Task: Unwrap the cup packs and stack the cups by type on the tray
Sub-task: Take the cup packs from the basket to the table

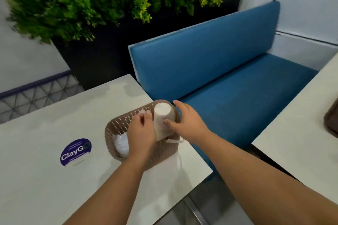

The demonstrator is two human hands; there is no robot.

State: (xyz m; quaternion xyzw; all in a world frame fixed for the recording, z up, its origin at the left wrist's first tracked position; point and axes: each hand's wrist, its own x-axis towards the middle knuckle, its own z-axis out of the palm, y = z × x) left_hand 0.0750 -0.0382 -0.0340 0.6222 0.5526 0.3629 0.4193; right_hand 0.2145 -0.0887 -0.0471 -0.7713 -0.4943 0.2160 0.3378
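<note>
A white table (45, 179) has a round blue sticker (75, 152) that says "ClayGo". A brown basket (117, 129) sits at its edge. Inside, a white cup stack (161, 120) stands upside down. The right hand (188, 122) touches it with loose fingers. The left hand (141, 133) pinches something small and white.

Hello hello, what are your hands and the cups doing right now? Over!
Left hand pinching something small, unclear what. Right hand touching upside-down white cup stack in brown basket tray. Nothing blocking.

One cup stack (162, 120), one basket (117, 126), two hands, two tables.
</note>
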